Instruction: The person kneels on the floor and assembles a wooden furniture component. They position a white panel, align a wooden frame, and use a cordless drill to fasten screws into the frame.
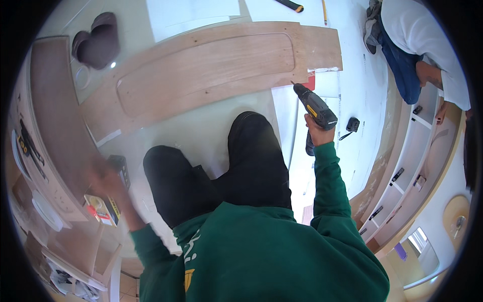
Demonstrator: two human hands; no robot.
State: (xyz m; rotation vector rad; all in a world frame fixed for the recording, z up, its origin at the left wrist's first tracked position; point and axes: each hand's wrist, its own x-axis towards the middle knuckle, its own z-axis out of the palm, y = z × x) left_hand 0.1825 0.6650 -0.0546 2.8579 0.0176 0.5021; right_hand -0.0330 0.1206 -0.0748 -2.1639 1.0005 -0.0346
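My right hand is wrapped round the handle of a black and yellow cordless drill. The drill's bit tip is close to the lower right edge of a long wooden panel with a routed, rounded outline. My left hand, smeared by motion, is over at the left beside a small yellow, white and red box and a dark box. Whether its fingers hold anything cannot be made out.
A person in a white top is at the upper right, near a long shelf unit. A tape measure lies right of the drill. Brown slip-on shoes sit at the upper left, above another wooden board.
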